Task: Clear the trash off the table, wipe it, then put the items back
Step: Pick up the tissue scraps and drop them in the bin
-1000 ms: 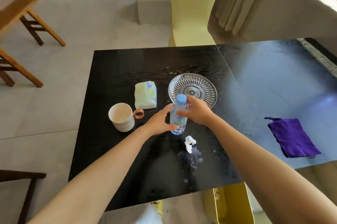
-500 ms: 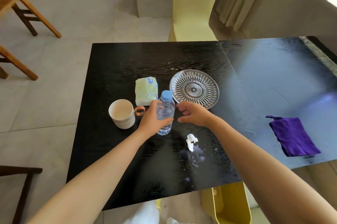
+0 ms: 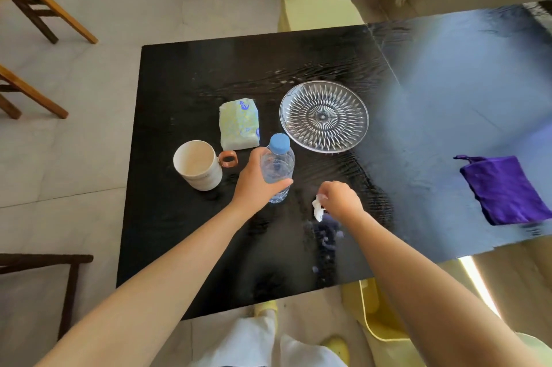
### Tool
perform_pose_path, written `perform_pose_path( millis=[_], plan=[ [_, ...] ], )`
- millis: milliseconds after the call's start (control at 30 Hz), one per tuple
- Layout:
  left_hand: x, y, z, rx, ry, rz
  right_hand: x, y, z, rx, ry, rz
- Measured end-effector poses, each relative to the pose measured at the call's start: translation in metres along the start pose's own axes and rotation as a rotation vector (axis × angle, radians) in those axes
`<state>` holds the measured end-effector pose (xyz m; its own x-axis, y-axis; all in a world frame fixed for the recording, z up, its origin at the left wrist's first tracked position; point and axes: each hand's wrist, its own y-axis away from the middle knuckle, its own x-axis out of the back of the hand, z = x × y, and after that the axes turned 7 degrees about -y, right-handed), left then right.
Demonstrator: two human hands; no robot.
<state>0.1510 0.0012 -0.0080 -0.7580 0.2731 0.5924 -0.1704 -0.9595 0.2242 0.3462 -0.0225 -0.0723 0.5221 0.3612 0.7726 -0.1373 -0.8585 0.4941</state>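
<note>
A clear water bottle (image 3: 278, 168) with a blue cap stands upright near the middle of the black table (image 3: 185, 73); my left hand (image 3: 257, 182) is wrapped around its side. Just to the right, my right hand (image 3: 340, 198) pinches a crumpled white paper scrap (image 3: 318, 210) that touches the tabletop. A wet smear (image 3: 325, 232) lies on the table right below the scrap. A purple cloth (image 3: 504, 188) lies flat at the right edge.
Behind the bottle are a cut-glass plate (image 3: 324, 116), a pale green tissue pack (image 3: 239, 124) and a white mug (image 3: 197, 164) with an orange handle. A yellow bin (image 3: 376, 316) stands under the near table edge. Wooden stools stand on the floor at left.
My right hand let go of the bottle and dropped onto the white paper scrap. My left hand took the bottle and shifted it left, toward the mug.
</note>
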Motion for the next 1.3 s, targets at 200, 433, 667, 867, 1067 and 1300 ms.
perform_pose_path(
  millis=[200, 433, 667, 867, 1067, 1300],
  plan=[
    [-0.012, 0.006, 0.000, 0.016, 0.008, 0.011, 0.009, 0.007, 0.021, -0.019, -0.302, 0.075],
    [-0.020, 0.013, 0.001, 0.025, 0.027, 0.024, 0.020, 0.032, 0.049, 0.004, -0.418, 0.122],
    [-0.030, 0.019, -0.007, 0.125, 0.066, 0.065, 0.038, 0.066, 0.087, -0.004, -0.432, 0.166],
    [-0.073, 0.065, -0.002, 0.307, -0.046, 0.239, 0.046, 0.099, 0.134, -0.053, -0.470, 0.182],
    [-0.168, 0.094, 0.040, -0.107, -0.344, -0.120, 0.044, 0.142, 0.202, -0.157, -0.579, 0.224],
    [-0.289, 0.072, 0.086, -0.478, -0.847, -0.383, -0.005, 0.164, 0.290, -0.375, -0.686, 0.229]
  ],
)
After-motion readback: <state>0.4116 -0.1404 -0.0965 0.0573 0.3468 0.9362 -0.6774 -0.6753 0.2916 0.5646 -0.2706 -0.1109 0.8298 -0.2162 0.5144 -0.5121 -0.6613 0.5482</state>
